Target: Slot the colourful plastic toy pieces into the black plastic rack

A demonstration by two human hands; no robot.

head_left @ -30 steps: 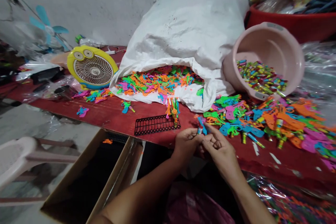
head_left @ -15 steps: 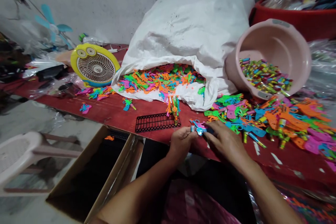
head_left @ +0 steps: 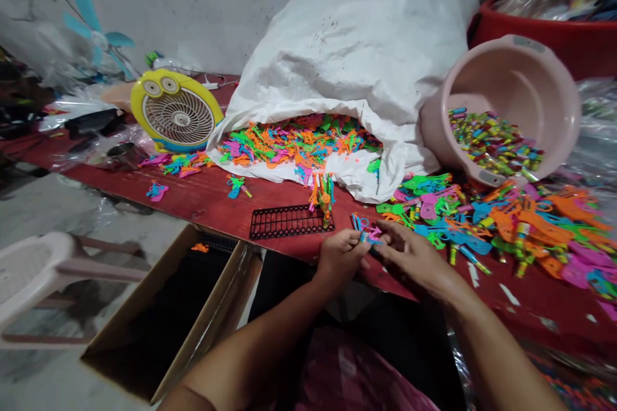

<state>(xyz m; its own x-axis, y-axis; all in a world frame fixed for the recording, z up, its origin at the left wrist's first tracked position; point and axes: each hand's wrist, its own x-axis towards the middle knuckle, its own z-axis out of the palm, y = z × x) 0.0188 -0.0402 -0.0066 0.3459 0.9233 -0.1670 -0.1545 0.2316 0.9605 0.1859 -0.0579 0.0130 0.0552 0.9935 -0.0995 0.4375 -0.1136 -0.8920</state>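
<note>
My left hand (head_left: 339, 258) and my right hand (head_left: 415, 262) meet at the table's front edge. Between their fingers is a small pink and blue plastic toy (head_left: 370, 236), partly covered by the fingertips. Its exact kind is too small to make out. The left thumb and fingers pinch it from one side, the right fingers from the other. Just left of them lies a black plastic rack (head_left: 279, 223) with rows of ring-shaped holes. Several bright plastic pieces and a shiny tube (head_left: 326, 212) stand at its right end.
Loose plastic toys (head_left: 511, 218) are heaped on the right. A white sack (head_left: 366, 45) spills more of them behind. The tilted pink tub (head_left: 554, 109) holds shiny small tubes. At the left are a yellow fan (head_left: 137, 103), a cardboard box (head_left: 212, 314) and a plastic stool (head_left: 53, 263).
Both hands have shifted slightly right along with the toy between them, and their fingers have turned it a little. The view has moved slightly; the rack stays put.
</note>
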